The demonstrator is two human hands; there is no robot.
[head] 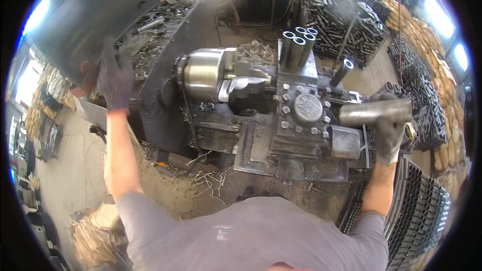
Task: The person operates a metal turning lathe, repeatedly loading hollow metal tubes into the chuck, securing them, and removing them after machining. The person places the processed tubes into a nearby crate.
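Note:
My right hand (pixel 388 141), in a dark and pale work glove, holds a short metal tube (pixel 376 112) at the right end of the lathe. My left hand (pixel 115 79), gloved and blurred, is raised before the machine's dark cabinet (pixel 94 15); whether it touches a control there I cannot tell. Between my hands lie the steel chuck (pixel 203 69) with its jaws and a square tool post (pixel 308 107) ringed with bolts. Several tubes (pixel 299 41) stand upright behind the tool post, and a single one (pixel 343 71) leans to their right.
A wire bin of metal tubes (pixel 335 30) stands behind the lathe. More tubes are stacked at the right (pixel 418 90) and lower right (pixel 418 203). Curly metal chips (pixel 209 184) litter the floor in front of the machine. Sacks (pixel 96 233) lie at the lower left.

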